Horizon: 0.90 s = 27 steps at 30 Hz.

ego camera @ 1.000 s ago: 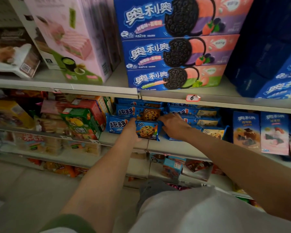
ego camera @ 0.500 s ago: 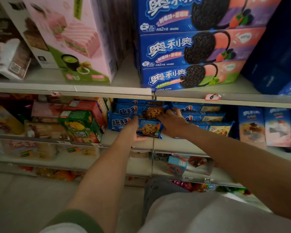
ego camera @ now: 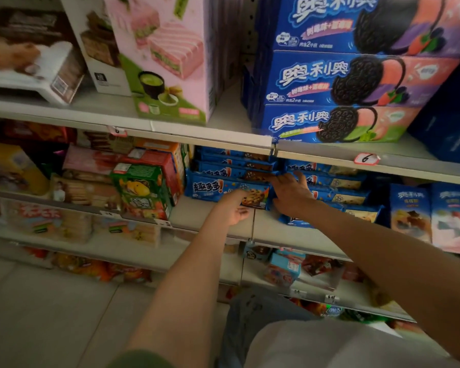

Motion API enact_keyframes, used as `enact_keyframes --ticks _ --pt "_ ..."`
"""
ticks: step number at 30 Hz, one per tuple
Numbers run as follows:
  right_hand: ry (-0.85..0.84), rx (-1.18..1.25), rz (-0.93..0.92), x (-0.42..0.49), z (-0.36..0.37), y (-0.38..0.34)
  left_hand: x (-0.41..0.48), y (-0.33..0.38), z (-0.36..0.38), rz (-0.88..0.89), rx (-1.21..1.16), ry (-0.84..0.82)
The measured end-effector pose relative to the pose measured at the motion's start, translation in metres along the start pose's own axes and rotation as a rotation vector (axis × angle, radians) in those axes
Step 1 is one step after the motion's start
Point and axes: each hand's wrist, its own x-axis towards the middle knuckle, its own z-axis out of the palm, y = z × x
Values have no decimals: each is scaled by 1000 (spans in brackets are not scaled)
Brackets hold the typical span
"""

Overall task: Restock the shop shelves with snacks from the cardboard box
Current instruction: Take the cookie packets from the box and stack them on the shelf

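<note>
Task item: stack of blue cookie packs (ego camera: 231, 171), about four high, lying flat on the middle shelf (ego camera: 213, 219), directly between the two grips. The cardboard box is not in view.

Left grip (ego camera: 235, 208): laid against the front face of the lowest pack (ego camera: 210, 188), fingers partly hidden. Whether anything is pinched cannot be told.

Right grip (ego camera: 290, 195): fingers spread and nearly straight, pressed to the stack's right end. Nothing is enclosed.

Risks judged:
1. The packs are film-wrapped and likely slippery. If only the lowest pack is pushed by the left grip, the upper packs may be sheared forward and dropped off the shelf edge just below that grip.
2. Excess sideways pressure from the right grip may drive the stack into the green box (ego camera: 141, 192) on the far side of the left grip.
3. The neighbouring pack stack (ego camera: 337, 192), just outboard of the right grip, appears stepped forward. It may be caught and dragged off by the wrist.
</note>
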Motion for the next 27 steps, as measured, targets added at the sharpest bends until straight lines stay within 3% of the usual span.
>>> enact_keyframes --ticks 4,8,16,27 --pt "7 148 -72 -15 -4 20 -10 -6 16 -61 97 59" --pt "13 213 -6 -30 -5 54 -23 -12 43 -87 238 2" --pt "-200 30 -26 -61 3 106 -45 -18 96 -99 441 -80" --pt "-214 37 9 -49 20 102 -38 -19 113 -35 402 40"
